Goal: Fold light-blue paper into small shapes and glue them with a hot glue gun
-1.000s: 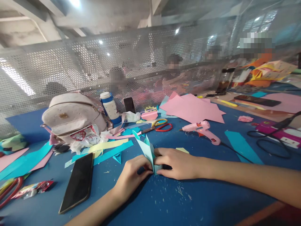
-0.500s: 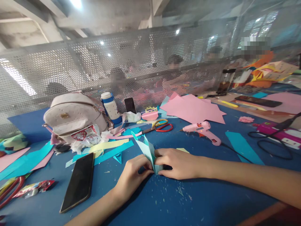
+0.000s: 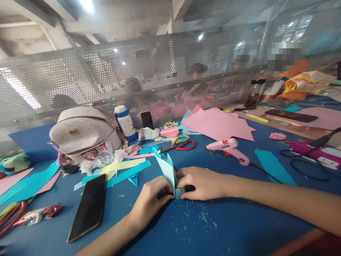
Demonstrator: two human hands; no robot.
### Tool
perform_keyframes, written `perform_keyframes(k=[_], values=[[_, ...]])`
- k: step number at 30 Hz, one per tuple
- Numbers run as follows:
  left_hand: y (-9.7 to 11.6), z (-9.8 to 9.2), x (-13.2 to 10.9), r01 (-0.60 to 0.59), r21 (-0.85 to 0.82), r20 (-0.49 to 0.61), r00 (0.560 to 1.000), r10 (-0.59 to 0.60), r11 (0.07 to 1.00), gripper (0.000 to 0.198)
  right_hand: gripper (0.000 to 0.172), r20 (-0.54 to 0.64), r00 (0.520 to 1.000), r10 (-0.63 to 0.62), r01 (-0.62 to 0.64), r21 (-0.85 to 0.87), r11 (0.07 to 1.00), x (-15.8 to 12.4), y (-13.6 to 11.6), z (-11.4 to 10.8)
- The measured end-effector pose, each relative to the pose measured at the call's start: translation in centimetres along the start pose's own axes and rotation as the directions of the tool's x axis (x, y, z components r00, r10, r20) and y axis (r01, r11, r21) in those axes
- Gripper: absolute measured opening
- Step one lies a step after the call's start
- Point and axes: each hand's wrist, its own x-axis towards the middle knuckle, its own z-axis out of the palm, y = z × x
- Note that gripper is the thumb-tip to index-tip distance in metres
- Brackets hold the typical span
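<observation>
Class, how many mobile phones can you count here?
3: a black phone lying flat near the left hand; a second phone propped beside the bottle; a third phone far right. Clutter may hide others.

phone [image 3: 87, 206] left of folded paper [image 3: 168, 170], scissors [image 3: 181, 144] behind

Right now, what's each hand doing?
Left hand: closed, pinching the folded light-blue paper piece.
Right hand: closed, pinching the same paper.

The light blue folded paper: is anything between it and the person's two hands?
Nothing visible does. The left hand and right hand both pinch the light blue folded paper at its base; the black phone and pink glue gun lie apart, off to either side.
</observation>
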Motion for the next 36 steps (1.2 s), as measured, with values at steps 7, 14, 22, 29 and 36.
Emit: perform_keyframes(k=[7,14,22,29,36], values=[[0.1,0.0,0.0,0.000,0.016,-0.009,1.000,0.001,1.000,0.008,0.009,0.001,1.000,0.002,-0.002,0.009,1.000,0.1,-0.3,0.0],[0.0,-0.2,0.1,0.006,0.021,0.000,1.000,-0.006,1.000,0.011,0.009,0.008,1.000,0.009,-0.009,-0.004,1.000,0.0,-0.3,0.0],[-0.1,-0.4,0.2,-0.006,-0.005,0.002,1.000,0.006,1.000,0.013,0.008,0.006,1.000,0.002,-0.002,-0.020,1.000,0.0,-0.6,0.1],[-0.3,-1.0,0.6,-0.006,-0.076,0.017,1.000,0.008,0.997,0.020,0.005,0.001,1.000,-0.004,0.004,-0.054,0.999,0.1,-0.6,0.3],[0.4,-1.1,0.7,0.050,-0.150,0.027,0.999,-0.047,0.987,0.016,0.004,0.002,1.000,-0.006,0.007,-0.064,0.998,0.0,-0.6,0.3]])
